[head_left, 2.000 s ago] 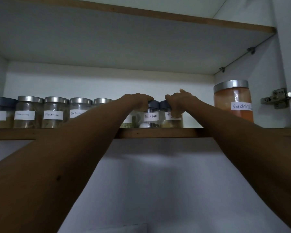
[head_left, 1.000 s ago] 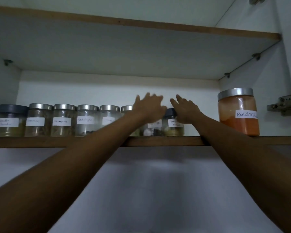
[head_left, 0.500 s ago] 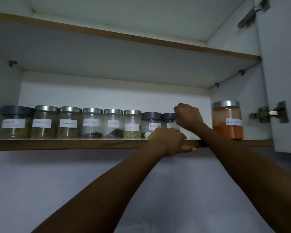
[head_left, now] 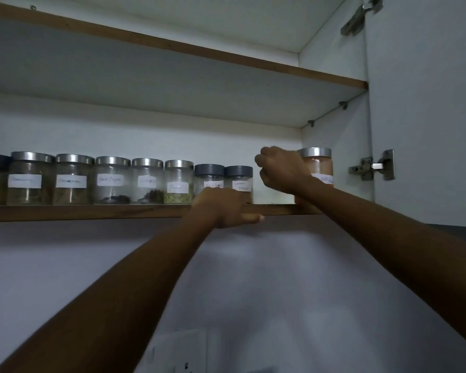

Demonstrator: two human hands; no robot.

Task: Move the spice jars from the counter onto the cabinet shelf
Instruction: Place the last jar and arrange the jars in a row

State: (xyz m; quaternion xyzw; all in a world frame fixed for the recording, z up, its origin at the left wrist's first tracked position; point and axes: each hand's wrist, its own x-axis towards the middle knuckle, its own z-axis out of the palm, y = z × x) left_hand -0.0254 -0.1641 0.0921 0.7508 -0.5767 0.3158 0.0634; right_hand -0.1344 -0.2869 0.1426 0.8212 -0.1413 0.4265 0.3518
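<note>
Glass spice jars (head_left: 113, 181) lined up along the cabinet shelf (head_left: 92, 212), labels forward, the two grey-lidded jars (head_left: 223, 172) last in the row. Both hands off those two now, where two seconds ago each gripped one. Left hand (head_left: 222, 208) dropped to the shelf's front edge, fingers curled over it, thumb beneath. Right hand (head_left: 281, 169) loosely fisted just right of the row, in front of the large orange jar (head_left: 319, 165), holding nothing visible. Placement apparently finished; counter out of view, so any remaining jars unknown.
</note>
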